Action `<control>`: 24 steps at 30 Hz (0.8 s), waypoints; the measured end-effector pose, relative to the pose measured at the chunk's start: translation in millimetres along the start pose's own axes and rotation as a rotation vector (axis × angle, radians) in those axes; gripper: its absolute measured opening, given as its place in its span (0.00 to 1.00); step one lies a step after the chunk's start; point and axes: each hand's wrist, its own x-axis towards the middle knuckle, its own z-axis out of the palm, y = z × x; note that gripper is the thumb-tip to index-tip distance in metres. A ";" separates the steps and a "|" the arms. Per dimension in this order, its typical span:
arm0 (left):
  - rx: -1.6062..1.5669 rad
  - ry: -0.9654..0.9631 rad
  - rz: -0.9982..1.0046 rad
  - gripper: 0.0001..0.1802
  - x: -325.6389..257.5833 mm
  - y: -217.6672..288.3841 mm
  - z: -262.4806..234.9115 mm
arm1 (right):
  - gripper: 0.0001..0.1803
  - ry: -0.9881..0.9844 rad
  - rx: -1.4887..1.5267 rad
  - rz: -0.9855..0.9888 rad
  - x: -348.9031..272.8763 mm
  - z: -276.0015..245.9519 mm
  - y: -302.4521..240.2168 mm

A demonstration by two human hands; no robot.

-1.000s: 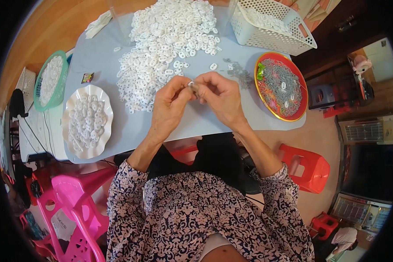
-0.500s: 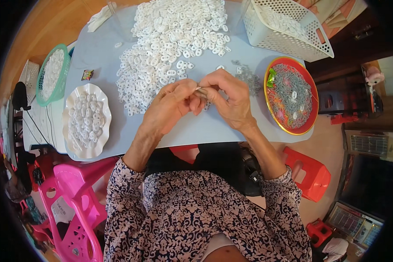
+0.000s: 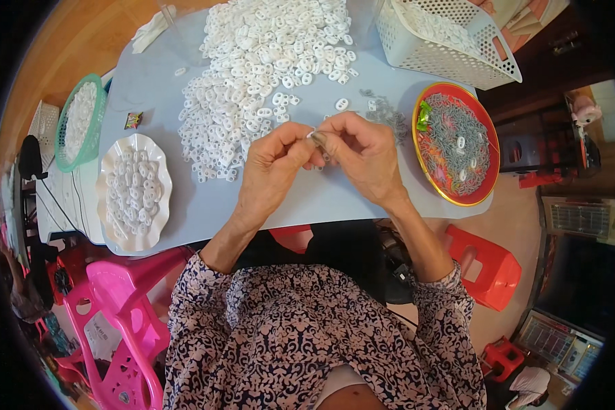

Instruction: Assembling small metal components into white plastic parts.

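Both hands (image 3: 321, 154) pinch, seemingly, a small white piece (image 3: 311, 135) near the table edge (image 3: 307, 217)

Home workroom: plastic stools (image 3: 486, 265), parts-strewn table (image 3: 335, 198)

Both forearms rise from the lower edge and converge toward the middle. The left hand (image 3: 272, 171) is curled, its back turned up, thumb and forefinger pressed together at the tips in a pinch. The right hand (image 3: 365, 160) mirrors it, knuckles raised, fingers bent inward, its fingertips (image 3: 319, 140) meeting those of the left. The two grips touch at one point, with both wrists held slightly lifted. Patterned sleeves cover the upper arms to the elbows.
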 end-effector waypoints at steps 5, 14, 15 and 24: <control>0.047 -0.007 -0.017 0.07 -3.5 -1.3 -3.6 | 0.05 0.010 -0.359 -0.023 7.7 -11.8 -4.1; -0.280 0.139 0.018 0.09 -9.6 -6.2 -11.8 | 0.06 -0.150 -0.842 -0.304 61.9 -45.1 9.0; -0.345 0.154 0.031 0.09 -8.4 -5.3 -12.3 | 0.07 -0.198 -0.854 -0.341 65.9 -38.7 12.7; -0.414 0.192 0.022 0.08 -6.7 -4.1 -17.0 | 0.07 -0.337 -0.884 -0.440 82.2 -16.9 35.3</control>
